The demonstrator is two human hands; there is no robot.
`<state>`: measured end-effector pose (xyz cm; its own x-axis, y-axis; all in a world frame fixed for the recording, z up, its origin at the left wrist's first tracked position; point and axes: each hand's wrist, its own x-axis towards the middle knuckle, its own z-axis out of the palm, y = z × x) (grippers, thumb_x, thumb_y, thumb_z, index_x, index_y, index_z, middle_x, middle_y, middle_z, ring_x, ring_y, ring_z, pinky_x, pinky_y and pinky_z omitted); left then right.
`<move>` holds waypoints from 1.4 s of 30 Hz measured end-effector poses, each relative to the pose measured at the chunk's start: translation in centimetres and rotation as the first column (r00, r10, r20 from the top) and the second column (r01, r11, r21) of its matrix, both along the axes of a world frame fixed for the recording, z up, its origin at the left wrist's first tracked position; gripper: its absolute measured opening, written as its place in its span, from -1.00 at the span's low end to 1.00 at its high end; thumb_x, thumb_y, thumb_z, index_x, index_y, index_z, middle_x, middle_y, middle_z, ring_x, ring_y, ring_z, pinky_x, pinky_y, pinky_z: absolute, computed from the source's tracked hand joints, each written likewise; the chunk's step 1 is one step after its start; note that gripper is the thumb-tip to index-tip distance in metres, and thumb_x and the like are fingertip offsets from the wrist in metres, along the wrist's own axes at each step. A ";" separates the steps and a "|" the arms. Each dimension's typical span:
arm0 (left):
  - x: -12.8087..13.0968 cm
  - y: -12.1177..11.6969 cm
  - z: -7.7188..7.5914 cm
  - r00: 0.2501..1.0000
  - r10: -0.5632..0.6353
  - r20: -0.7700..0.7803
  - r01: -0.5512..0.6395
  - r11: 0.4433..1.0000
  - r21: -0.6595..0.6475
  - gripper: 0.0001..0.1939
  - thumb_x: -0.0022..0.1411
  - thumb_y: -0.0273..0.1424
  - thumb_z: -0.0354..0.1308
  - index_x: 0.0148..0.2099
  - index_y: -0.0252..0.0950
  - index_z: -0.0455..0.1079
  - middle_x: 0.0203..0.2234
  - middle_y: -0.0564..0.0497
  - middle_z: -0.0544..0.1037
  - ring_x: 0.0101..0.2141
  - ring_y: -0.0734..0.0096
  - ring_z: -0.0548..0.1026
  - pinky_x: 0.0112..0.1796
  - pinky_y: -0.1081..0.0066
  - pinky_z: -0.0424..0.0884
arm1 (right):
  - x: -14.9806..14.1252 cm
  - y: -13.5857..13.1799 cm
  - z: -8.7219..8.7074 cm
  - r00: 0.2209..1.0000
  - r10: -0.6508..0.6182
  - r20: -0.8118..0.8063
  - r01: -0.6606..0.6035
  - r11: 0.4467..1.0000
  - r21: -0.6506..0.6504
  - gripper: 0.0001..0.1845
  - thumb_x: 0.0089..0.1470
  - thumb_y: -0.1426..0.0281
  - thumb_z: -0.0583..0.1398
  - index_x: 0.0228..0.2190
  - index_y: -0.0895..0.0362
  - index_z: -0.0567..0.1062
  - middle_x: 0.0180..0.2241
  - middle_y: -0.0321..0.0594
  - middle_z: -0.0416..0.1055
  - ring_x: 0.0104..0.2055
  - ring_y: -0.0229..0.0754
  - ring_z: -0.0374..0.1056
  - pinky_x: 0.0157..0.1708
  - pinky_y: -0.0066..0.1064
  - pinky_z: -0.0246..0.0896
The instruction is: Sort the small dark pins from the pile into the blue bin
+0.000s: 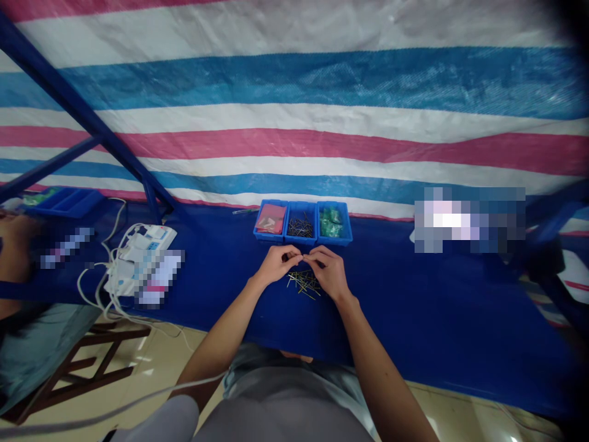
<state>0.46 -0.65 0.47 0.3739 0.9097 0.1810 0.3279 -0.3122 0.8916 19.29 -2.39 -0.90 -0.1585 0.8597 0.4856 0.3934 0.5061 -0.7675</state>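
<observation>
My left hand (280, 263) and my right hand (327, 270) meet fingertip to fingertip over the blue table. Both are closed in a pinch, and whatever lies between the fingertips is too small to make out. Just below them is a loose pile of thin brass-coloured pins (304, 283). Behind my hands stand three joined blue bins. The left bin (263, 238) has a pink sheet with small pale pieces on it, the middle bin (300, 240) holds many dark screw-like pieces, and the right bin (335, 240) contains green plastic packets.
To the left lie a white power strip (159, 234) with tangled cables and a blurred-out flat object (161, 279). Another person's hand (16, 242) is at the far left, near a blue tray (76, 205). A blue metal frame (122, 153) rises before a striped tarp (294, 144).
</observation>
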 end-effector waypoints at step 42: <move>0.1 0.0 0.0 1.000 0.018 0.025 -0.018 1.000 -0.012 -0.72 0.30 -0.22 0.16 -0.23 -0.36 0.51 -0.52 0.02 0.56 -0.50 0.47 0.45 -0.42 0.50 0.29 | 0.5 -0.1 0.6 0.981 -0.025 0.193 0.035 0.998 -0.046 -0.66 0.33 0.25 0.07 -0.44 0.10 0.47 -0.47 -0.24 0.43 -0.44 -0.21 0.32 -0.39 -0.40 0.14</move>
<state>0.54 -0.67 0.42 0.3531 0.9183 0.1791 0.3109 -0.2957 0.9033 19.78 -2.50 -0.28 -0.2185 0.8873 0.4060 0.5504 0.4557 -0.6996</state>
